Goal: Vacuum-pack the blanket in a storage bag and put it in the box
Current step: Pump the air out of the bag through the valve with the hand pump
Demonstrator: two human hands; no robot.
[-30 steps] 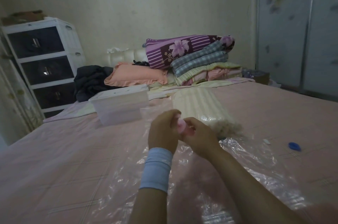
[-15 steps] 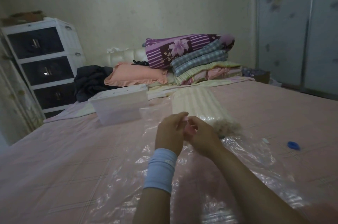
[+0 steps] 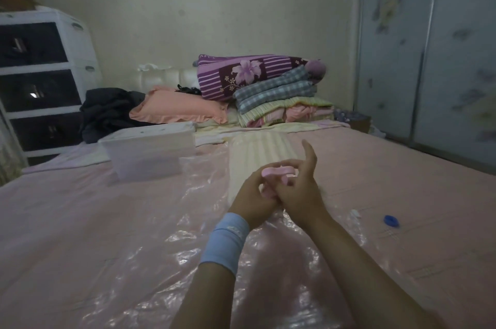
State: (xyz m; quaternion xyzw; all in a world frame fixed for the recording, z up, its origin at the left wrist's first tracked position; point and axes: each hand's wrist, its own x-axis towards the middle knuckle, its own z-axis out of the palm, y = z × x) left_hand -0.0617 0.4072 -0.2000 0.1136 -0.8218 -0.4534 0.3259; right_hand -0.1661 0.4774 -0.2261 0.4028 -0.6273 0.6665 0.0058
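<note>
Blanket: pale yellow, cream stripes running lengthwise.
Storage bag: clear, white glare streaks.
Box: translucent white.
Clip: pink.
Wristband: light blue.
Bed sheet: pink, faint check lines.
Cap: bright blue.
Pillow: peach.
Bolster: purple and maroon, white stripes, lilac lily print.
Folded quilt: grey and white check.
Drawer unit: white frame, dark fronts.
Wardrobe doors: pale grey-blue, faded floral motifs.

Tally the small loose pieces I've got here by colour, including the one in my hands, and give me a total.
Pink: 1, the clip, held by the left hand and right hand
Blue: 1, the cap, lying on the bed
White: 1, a small bit near the cap
Total: 3
</note>
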